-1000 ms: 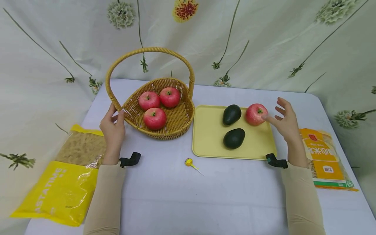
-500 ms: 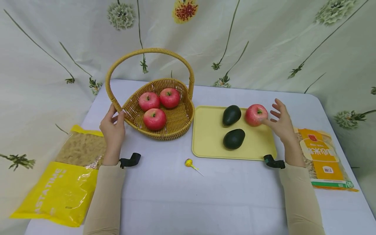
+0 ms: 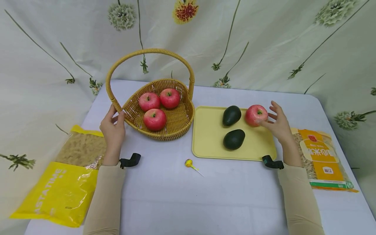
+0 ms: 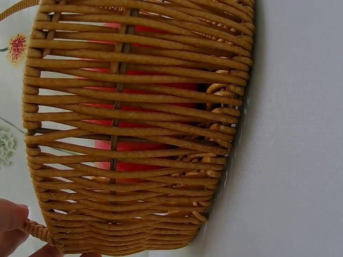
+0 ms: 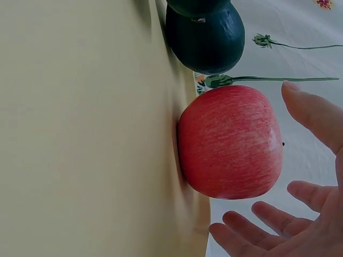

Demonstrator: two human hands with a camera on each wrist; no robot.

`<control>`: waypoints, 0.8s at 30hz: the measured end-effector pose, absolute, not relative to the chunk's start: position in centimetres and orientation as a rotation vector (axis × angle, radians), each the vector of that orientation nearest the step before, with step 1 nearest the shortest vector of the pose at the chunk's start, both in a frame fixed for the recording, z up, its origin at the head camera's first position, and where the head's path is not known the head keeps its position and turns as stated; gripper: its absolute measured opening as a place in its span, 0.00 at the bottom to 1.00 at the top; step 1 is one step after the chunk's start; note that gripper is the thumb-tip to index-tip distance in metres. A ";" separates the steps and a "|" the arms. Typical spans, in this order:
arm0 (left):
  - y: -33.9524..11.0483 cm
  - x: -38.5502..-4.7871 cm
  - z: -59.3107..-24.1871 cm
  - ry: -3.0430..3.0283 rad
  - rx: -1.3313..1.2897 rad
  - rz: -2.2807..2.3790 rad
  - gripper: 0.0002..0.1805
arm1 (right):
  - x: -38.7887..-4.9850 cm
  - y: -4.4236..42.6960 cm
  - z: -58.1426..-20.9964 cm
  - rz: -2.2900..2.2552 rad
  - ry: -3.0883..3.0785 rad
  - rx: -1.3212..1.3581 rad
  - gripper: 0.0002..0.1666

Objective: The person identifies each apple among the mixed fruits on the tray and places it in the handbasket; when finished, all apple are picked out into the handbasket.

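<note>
With thumb and fingertips my left hand [image 3: 113, 135] pinches the wicker basket [image 3: 180, 118] where its arched handle meets the left rim. Three red apples lie inside; in the left wrist view they show through the weave [image 4: 134, 139]. My right hand [image 3: 279, 128] hovers beside another red apple [image 3: 255, 115] at the right end of a yellow tray [image 3: 207, 130]. Its fingers are spread, and in the right wrist view a gap separates them from the apple [image 5: 230, 142]. Two dark green avocados [image 3: 231, 115] share the tray, left of that apple.
A wrapped lollipop [image 3: 189, 163] lies on the white table in front of the tray. A yellow bag [image 3: 61, 189] is under the left forearm's side; an orange-labelled bag [image 3: 323, 156] lies right of the right wrist. Flower-printed cloth [image 3: 264, 42] hangs behind.
My right hand has shifted left and slightly toward me, closer to the apple on the tray. The left hand and basket stay in place.
</note>
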State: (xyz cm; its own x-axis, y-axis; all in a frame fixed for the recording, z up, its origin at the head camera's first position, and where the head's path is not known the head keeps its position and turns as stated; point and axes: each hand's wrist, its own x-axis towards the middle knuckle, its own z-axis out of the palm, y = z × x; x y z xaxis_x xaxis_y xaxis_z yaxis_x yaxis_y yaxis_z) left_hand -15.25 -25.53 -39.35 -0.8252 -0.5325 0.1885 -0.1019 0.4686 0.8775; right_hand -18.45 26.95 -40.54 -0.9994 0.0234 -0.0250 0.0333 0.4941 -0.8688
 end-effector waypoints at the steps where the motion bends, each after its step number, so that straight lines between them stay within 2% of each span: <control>1: -25.6 -15.3 -39.4 -2.281 0.529 -1.316 0.25 | -18.5 26.9 -40.6 -1.567 2.710 0.052 0.55; 24: -25.7 -15.4 -39.6 -2.283 0.533 -1.298 0.25 | -18.6 26.4 -41.2 -1.425 2.705 0.086 0.52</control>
